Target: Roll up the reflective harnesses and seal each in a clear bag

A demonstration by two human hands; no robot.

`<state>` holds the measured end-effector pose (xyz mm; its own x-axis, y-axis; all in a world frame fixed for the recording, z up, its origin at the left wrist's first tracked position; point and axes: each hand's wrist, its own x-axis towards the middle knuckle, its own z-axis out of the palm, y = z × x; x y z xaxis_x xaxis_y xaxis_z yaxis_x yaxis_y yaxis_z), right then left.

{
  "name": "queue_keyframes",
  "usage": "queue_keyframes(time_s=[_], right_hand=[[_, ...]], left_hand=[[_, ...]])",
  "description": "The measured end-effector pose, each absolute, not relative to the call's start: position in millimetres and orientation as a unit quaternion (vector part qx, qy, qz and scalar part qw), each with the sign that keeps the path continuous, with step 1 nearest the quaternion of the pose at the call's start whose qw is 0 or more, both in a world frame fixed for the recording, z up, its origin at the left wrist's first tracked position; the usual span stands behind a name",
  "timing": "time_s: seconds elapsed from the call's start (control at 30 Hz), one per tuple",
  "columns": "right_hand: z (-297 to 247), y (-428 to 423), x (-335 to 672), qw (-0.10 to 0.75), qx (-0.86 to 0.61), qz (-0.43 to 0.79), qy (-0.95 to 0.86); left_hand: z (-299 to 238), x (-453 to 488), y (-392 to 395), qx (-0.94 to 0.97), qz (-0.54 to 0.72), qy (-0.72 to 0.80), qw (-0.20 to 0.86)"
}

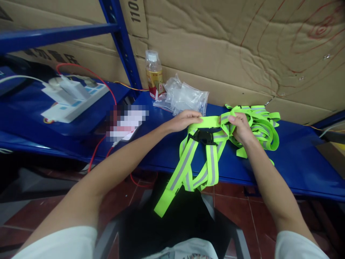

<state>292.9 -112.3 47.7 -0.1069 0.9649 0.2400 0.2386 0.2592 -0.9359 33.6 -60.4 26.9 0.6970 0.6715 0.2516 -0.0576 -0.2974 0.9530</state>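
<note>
Between my hands is a neon yellow-green reflective strap harness [184, 163] with grey stripes. My left hand [185, 120] is closed on one end of its band, thumb and fingers pinching the strap. A little to the right, my right hand [241, 127] grips a folded part of the same webbing. Below the band sits a black plastic buckle piece [204, 137]. Loose straps hang over the table's front edge toward my lap. Behind my right hand lies a heap of similar straps [265, 131], partly hidden by that hand.
Clear plastic bags [188, 97] and a bottle with a red and gold label [154, 75] stand at the back of the blue table [302, 158]. A white power strip [75, 104] with plugs and red cables is at left. Cardboard [205, 43] lines the back.
</note>
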Motion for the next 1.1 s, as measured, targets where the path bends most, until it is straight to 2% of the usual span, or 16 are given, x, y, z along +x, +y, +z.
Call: queue_keyframes(time_s=[0.2, 0.4, 0.53, 0.73, 0.93, 1.1], right_hand=[[46, -107, 298, 0.427, -0.491, 0.342, -0.678], [46, -109, 290, 0.455, -0.484, 0.335, -0.669], [47, -119, 281, 0.395, -0.468, 0.347, -0.710], [40, -123, 268, 0.296, -0.459, 0.228, -0.806], [37, -122, 266, 0.259, -0.471, 0.170, -0.826], [33, -124, 259, 0.244, -0.500, 0.140, -0.819]], left_hand=[[14, 33, -55, 0.837, 0.276, 0.187, 0.433], [-1, 41, -61, 0.900, 0.253, 0.220, 0.280], [-6, 46, -66, 0.907, 0.234, 0.259, 0.237], [-6, 48, -63, 0.893, 0.247, 0.281, 0.250], [4, 44, -62, 0.840, 0.271, 0.248, 0.399], [3, 47, -66, 0.840, 0.318, 0.249, 0.362]])
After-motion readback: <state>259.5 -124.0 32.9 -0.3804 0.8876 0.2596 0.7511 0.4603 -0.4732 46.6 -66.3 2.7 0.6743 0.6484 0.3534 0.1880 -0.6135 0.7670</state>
